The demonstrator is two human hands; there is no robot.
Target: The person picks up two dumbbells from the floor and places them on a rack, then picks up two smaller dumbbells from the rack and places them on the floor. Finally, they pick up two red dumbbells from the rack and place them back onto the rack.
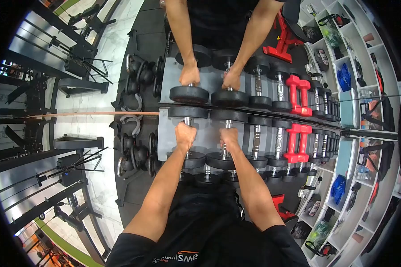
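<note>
I've got the left hand clasping one black dumbbell, the right hand its twin dumbbell, mid-frame on the rack; grip's partly hidden though. A crooked lift could bang them together or smack the mirror, I reckon.

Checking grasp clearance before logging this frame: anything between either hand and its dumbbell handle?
Nothing visible: the left hand closes directly on the left dumbbell, the right hand on the right dumbbell.

The left hand and right hand are bare; the black T-shirt has short sleeves and white chest lettering beside an orange curve.
</note>
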